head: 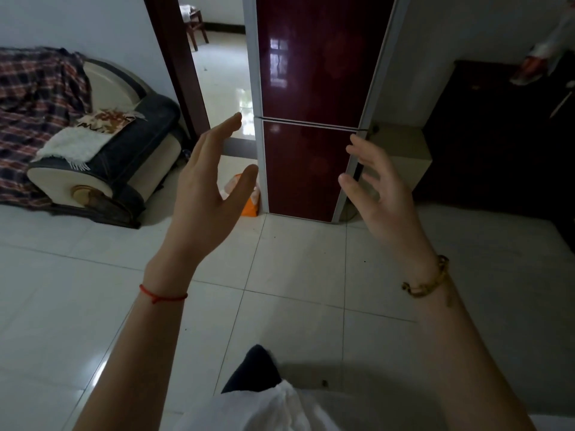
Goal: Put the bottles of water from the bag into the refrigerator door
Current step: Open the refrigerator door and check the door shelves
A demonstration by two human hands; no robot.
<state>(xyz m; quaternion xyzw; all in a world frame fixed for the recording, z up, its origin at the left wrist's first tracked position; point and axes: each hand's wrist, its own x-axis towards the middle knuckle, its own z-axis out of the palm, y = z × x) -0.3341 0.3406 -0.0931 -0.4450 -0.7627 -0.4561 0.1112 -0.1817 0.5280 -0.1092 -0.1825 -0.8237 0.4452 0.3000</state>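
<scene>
Both hands empty: left hand (205, 194) and right hand (378, 194) raised, fingers spread. Refrigerator (311, 119) ahead between them, doors closed. Orange bag (249, 200) on the floor beyond the left hand; bottles not visible. Judgement: open the upper door fully first, then fetch the bag.

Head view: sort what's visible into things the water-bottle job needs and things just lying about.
Needed for the job:
refrigerator, both doors shut
orange and white bag on the floor at its left foot
left hand and right hand, both open and empty

Just lying about:
sofa with plaid blanket
wooden chair through the doorway
dark cabinet
</scene>
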